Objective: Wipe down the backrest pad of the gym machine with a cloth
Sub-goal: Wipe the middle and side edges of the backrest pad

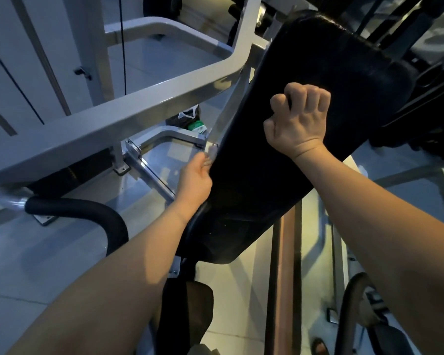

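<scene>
The black backrest pad (305, 80) slants from upper right to lower middle, its surface glossy. My right hand (296, 121) is bunched into a fist against the pad's middle. A dark sliver between its fingers looks like a dark cloth (289, 102), the rest of it hidden in the fist. My left hand (194, 176) grips the pad's left edge, fingers curled behind it and out of sight.
A grey steel frame (128, 116) crosses on the left, with a black padded handle (87, 210) below it. A dark seat part (187, 311) sits under the pad. A brown bar (283, 278) runs down beside it. More dark machines stand at upper right.
</scene>
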A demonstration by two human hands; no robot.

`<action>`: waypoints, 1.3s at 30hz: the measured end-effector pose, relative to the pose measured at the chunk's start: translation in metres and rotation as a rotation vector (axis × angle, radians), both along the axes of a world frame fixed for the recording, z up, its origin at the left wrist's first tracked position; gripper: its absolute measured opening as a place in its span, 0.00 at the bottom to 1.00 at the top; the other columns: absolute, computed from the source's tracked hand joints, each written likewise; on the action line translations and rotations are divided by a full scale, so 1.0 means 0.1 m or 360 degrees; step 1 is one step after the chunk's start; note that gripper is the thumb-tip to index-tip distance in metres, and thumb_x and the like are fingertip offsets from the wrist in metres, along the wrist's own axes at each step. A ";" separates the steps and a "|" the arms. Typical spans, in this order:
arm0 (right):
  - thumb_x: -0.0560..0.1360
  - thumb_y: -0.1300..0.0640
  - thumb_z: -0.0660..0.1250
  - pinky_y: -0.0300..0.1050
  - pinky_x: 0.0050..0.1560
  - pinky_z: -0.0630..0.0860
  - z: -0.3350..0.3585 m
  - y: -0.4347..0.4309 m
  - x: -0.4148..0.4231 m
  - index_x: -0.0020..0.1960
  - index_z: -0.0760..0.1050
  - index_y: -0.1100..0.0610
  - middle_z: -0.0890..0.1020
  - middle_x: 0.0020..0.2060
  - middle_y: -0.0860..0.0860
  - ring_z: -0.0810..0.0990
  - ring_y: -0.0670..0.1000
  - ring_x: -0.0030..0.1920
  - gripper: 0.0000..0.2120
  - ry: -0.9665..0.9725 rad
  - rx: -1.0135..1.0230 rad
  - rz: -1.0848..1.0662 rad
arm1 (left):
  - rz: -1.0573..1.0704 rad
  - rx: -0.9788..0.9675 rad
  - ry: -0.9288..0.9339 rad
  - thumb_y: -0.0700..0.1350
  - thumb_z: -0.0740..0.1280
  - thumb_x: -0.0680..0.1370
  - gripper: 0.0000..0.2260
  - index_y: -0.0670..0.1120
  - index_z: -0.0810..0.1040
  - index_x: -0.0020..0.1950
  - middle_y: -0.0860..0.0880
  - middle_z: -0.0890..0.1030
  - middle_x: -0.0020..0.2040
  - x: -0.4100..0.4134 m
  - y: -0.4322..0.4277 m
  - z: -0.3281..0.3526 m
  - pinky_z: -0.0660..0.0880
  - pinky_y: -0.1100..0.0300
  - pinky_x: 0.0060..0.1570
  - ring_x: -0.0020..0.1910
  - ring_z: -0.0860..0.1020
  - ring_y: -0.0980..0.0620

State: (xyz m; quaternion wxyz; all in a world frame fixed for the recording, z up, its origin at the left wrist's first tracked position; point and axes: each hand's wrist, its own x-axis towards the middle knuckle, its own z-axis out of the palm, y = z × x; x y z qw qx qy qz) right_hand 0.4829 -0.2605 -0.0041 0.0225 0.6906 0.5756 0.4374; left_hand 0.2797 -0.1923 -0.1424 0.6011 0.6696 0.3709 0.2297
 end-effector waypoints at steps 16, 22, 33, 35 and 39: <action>0.69 0.51 0.62 0.54 0.53 0.60 0.02 -0.02 0.01 0.53 0.66 0.55 0.61 0.54 0.54 0.63 0.57 0.52 0.15 -0.0033 -0.0010 0.0017 | 0.0052 -0.0162 0.0494 0.29 0.58 0.78 0.12 0.38 0.76 0.57 0.41 0.81 0.54 -0.23 -0.34 -0.23 0.73 0.52 0.57 0.58 0.79 0.43; 0.69 0.50 0.63 0.55 0.52 0.61 0.01 -0.02 0.04 0.53 0.66 0.55 0.62 0.54 0.54 0.64 0.58 0.52 0.15 -0.0033 0.0003 0.0019 | 0.0252 -0.0045 0.0100 0.36 0.58 0.83 0.09 0.41 0.76 0.59 0.46 0.80 0.50 0.10 -0.22 0.38 0.73 0.65 0.43 0.54 0.78 0.45; 0.69 0.48 0.62 0.54 0.52 0.60 0.01 -0.02 0.01 0.51 0.69 0.55 0.63 0.54 0.54 0.64 0.57 0.52 0.14 -0.0126 0.0005 -0.0005 | -0.0067 0.0308 -0.0034 0.41 0.59 0.81 0.11 0.52 0.74 0.60 0.46 0.83 0.55 0.07 0.02 0.35 0.79 0.52 0.57 0.55 0.81 0.48; 0.70 0.49 0.62 0.53 0.53 0.61 -0.01 -0.02 0.04 0.51 0.70 0.55 0.63 0.54 0.54 0.65 0.57 0.52 0.13 -0.0105 0.0031 0.0012 | -0.0112 0.0177 0.0136 0.42 0.58 0.80 0.13 0.54 0.73 0.62 0.44 0.82 0.58 -0.07 -0.12 0.10 0.77 0.46 0.63 0.59 0.80 0.44; 0.71 0.49 0.61 0.54 0.54 0.61 0.00 -0.05 0.01 0.52 0.71 0.56 0.63 0.55 0.54 0.65 0.58 0.54 0.13 -0.0076 0.0053 0.0062 | -0.0227 0.0276 0.0403 0.36 0.58 0.82 0.16 0.48 0.71 0.68 0.41 0.80 0.61 -0.19 -0.18 0.21 0.76 0.49 0.59 0.60 0.79 0.40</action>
